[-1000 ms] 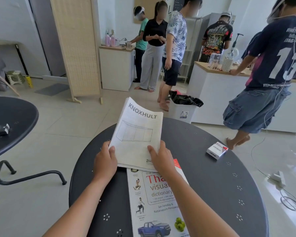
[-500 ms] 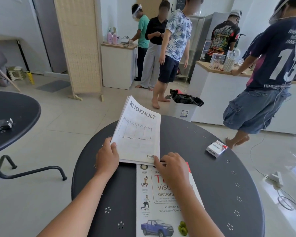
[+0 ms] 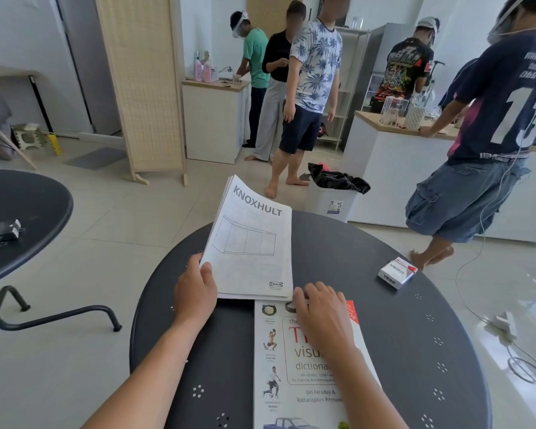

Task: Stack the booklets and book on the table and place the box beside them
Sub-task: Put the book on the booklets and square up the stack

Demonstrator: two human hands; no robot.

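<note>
A stack of white booklets (image 3: 252, 243), the top one titled KNOXHULT, lies on the round black table (image 3: 399, 351), its far end reaching past the table's rim. My left hand (image 3: 194, 292) grips the stack's near left corner. A visual dictionary book (image 3: 297, 376) lies flat nearer to me, its top edge just below the booklets. My right hand (image 3: 321, 311) rests palm down on the book's top, fingers by the booklets' near right corner. A small white and red box (image 3: 397, 272) sits apart at the right of the table.
A second black table (image 3: 22, 205) with a dark object (image 3: 0, 232) stands at the left. Several people stand beyond; one in a numbered shirt (image 3: 489, 134) is close at the right. A white bin (image 3: 331, 196) sits past the table. Cables (image 3: 502, 329) lie on the floor.
My right hand let go of the booklets and slid down onto the book's top. The booklets have shifted slightly away from the book. My left hand keeps its hold.
</note>
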